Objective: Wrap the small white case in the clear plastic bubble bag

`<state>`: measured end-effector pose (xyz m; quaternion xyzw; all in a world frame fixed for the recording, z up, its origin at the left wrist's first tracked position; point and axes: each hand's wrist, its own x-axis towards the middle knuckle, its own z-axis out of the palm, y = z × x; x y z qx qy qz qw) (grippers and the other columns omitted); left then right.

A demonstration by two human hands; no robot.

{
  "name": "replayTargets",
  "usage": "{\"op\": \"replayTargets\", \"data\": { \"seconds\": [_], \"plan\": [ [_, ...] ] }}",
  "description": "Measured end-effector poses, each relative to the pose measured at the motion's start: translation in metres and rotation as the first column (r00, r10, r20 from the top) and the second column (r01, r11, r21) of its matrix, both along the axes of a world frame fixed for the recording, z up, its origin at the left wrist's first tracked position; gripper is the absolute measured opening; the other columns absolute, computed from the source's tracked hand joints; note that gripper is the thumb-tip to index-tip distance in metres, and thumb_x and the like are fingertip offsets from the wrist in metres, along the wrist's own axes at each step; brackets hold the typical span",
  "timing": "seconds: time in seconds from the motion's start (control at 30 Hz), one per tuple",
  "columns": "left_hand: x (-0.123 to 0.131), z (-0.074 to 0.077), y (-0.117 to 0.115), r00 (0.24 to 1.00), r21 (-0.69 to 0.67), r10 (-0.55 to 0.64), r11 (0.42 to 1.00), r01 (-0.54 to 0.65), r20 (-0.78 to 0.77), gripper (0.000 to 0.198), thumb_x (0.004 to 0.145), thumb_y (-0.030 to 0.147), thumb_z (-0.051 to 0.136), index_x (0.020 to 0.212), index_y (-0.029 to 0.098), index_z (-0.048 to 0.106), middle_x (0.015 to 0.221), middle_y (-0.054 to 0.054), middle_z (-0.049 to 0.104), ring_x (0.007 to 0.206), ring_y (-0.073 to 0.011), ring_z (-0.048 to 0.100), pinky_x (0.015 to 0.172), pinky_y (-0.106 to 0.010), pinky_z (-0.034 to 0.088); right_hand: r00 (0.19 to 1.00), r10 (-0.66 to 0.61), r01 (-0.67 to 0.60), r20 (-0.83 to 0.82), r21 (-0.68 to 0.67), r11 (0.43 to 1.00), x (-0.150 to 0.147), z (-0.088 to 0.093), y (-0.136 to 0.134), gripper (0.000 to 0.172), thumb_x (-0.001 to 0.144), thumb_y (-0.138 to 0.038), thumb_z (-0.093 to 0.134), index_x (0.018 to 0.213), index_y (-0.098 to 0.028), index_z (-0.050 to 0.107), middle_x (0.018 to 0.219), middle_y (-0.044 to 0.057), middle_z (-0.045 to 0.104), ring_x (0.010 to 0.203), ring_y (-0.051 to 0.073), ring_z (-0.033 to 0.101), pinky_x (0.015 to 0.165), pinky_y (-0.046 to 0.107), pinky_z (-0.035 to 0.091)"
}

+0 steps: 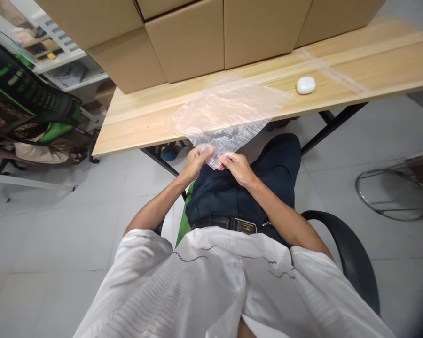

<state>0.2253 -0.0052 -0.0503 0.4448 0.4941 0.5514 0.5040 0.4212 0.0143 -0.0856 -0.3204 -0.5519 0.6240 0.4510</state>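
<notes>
A sheet of clear, crinkled plastic (229, 108), perhaps a flat bag, lies partly on the wooden table (127, 122) and hangs over its front edge towards my lap. My left hand (197, 162) pinches the near corner between thumb and fingers. Close beside it, my right hand (237, 166) pinches the same corner from the other side. Both hands are just below the table edge, above my dark trousers. Whether the plastic is one layer or two cannot be made out.
Large cardboard boxes (193, 44) stand along the back of the table. A small white rounded case (305, 85) sits to the right of the plastic. A metal stool (391, 195) is at the right on the floor. A person sits on a green-black chair (31, 94) at the left.
</notes>
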Motion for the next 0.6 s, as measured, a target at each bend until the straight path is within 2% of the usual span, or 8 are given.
{"op": "replayTargets", "data": {
  "seconds": [0.1,0.23,0.33,0.47,0.6],
  "plan": [
    [-0.0014,-0.0008,0.0019,0.999,-0.013,-0.001,1.000,0.001,0.039,0.071,0.072,0.080,0.113,0.085,0.019,0.079,0.077,-0.001,0.080,0.070,-0.0166,0.076,0.069,-0.029,0.063,1.000,-0.011,0.011,0.022,0.014,1.000,0.0005,-0.0023,0.0009,0.076,0.088,-0.100,0.092,0.077,-0.025,0.083,0.074,0.005,0.080,0.072,0.020,0.073,0.078,0.036,0.065],
    [-0.0024,-0.0020,0.0027,0.998,0.045,0.008,0.999,-0.011,0.062,0.073,0.071,0.083,0.113,0.085,0.019,0.080,0.079,-0.003,0.082,0.071,-0.0179,0.078,0.071,-0.031,0.066,1.000,-0.024,0.024,-0.009,-0.043,0.999,-0.0002,-0.0063,0.0009,0.082,0.083,-0.105,0.092,0.074,-0.024,0.081,0.068,0.005,0.077,0.070,0.020,0.074,0.074,0.034,0.063],
    [-0.0008,-0.0031,0.0022,0.999,0.096,0.036,0.995,-0.037,0.009,0.076,0.076,0.089,0.109,0.080,0.020,0.076,0.074,-0.001,0.079,0.064,-0.0148,0.072,0.064,-0.028,0.062,0.999,-0.024,0.021,-0.030,-0.078,0.997,-0.0015,-0.0079,-0.0003,0.083,0.081,-0.106,0.092,0.073,-0.024,0.080,0.066,0.004,0.074,0.067,0.019,0.072,0.074,0.035,0.064],
    [0.0021,-0.0030,0.0018,0.999,0.119,0.012,0.993,-0.007,-0.042,0.082,0.082,0.099,0.098,0.075,0.022,0.070,0.065,0.001,0.072,0.054,-0.0133,0.066,0.051,-0.028,0.056,0.997,0.002,-0.013,-0.082,-0.135,0.991,-0.0025,-0.0065,-0.0028,0.082,0.079,-0.103,0.096,0.076,-0.023,0.081,0.072,0.006,0.079,0.066,0.017,0.070,0.070,0.033,0.062],
    [0.0009,-0.0043,0.0009,0.995,0.114,0.032,0.993,-0.022,-0.090,0.084,0.085,0.102,0.093,0.071,0.023,0.068,0.060,0.002,0.070,0.047,-0.0121,0.062,0.044,-0.026,0.052,0.989,0.021,-0.052,-0.145,-0.215,0.975,-0.0019,-0.0031,-0.0048,0.080,0.069,-0.098,0.106,0.089,-0.023,0.084,0.084,0.005,0.086,0.070,0.017,0.074,0.074,0.032,0.066]
  ]
}}
